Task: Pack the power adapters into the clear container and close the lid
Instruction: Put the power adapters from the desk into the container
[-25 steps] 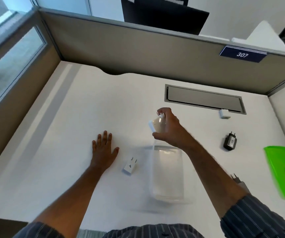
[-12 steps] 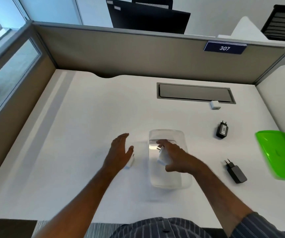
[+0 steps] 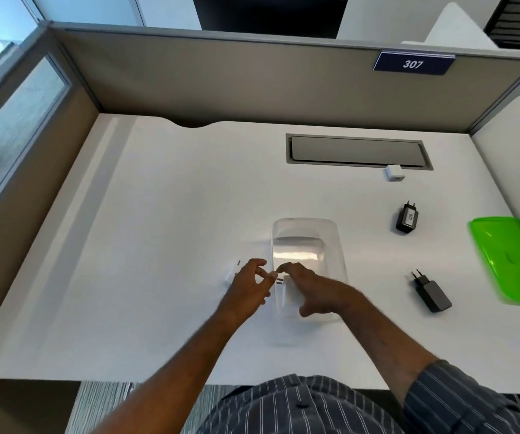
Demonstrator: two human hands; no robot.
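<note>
- The clear container (image 3: pixel 307 264) stands open on the white tabletop (image 3: pixel 158 214), near the front edge and a little right of centre.
- A white power adapter (image 3: pixel 290 292) lies inside the container at its near end, prongs pointing left.
- The right hand (image 3: pixel 312 291) reaches into the container over that adapter, fingers loosely spread and gripping nothing that shows.
- The left hand (image 3: pixel 251 285) hovers just left of the container wall, fingers relaxed and part-curled, holding nothing.
- Another white adapter (image 3: pixel 231 274) lies on the tabletop just beyond the left hand, partly hidden by it.
- Two black adapters lie to the right of the container, one farther back (image 3: pixel 406 218) and one nearer (image 3: pixel 431 292).
- A small white cube adapter (image 3: pixel 393 173) sits at the edge of the grey cable tray (image 3: pixel 357 150).
- The green lid (image 3: pixel 512 260) lies at the far right, well apart from the container.
</note>
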